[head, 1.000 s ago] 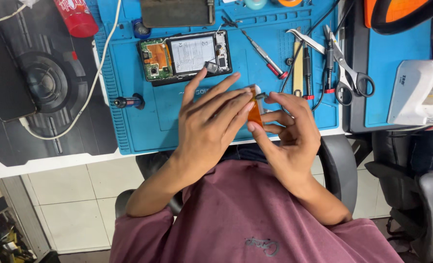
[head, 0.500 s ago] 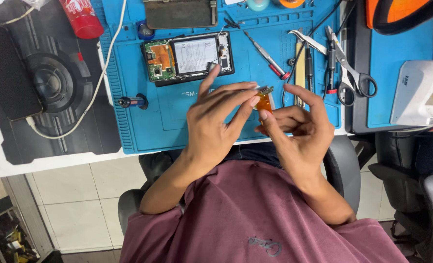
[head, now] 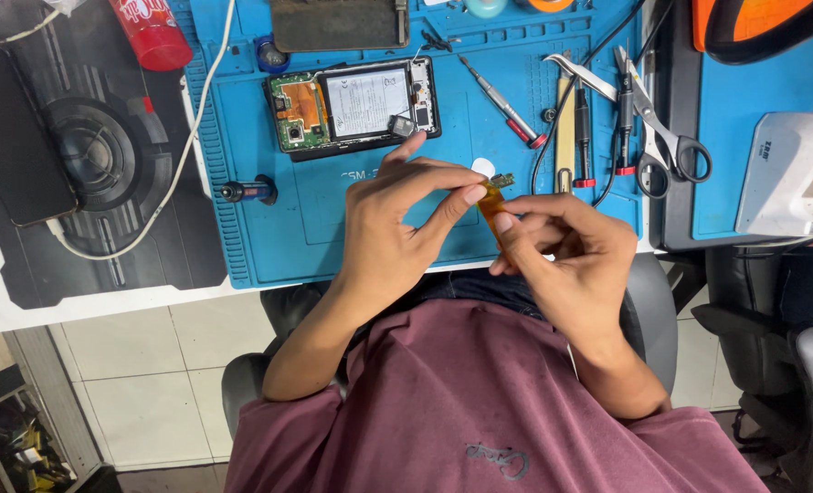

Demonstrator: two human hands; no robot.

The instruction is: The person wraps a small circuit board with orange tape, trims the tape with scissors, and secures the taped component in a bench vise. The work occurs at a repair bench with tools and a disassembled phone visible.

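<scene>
My left hand (head: pixel 395 224) and my right hand (head: pixel 566 257) meet over the near edge of a blue work mat (head: pixel 260 239). Between their fingertips they pinch a small orange flex cable (head: pixel 492 197) with a dark connector at its far end. My right thumb and forefinger grip its lower part; my left thumb and forefinger press on its upper part. Just beyond my left hand lies an opened phone (head: pixel 352 105) with its back off, showing a battery and a green circuit board.
Screwdrivers (head: pixel 502 102), tweezers and scissors (head: pixel 662 137) lie on the mat's right part. A small blue-handled driver (head: pixel 249 191) rests at the left. A red can (head: pixel 153 35), a black phone (head: pixel 9 146) on a dark pad, a white cable and a white device (head: pixel 786 178) surround it.
Both hands have shifted slightly toward the mat. The left fingers, spread a second ago, have closed down onto the orange flex cable.
</scene>
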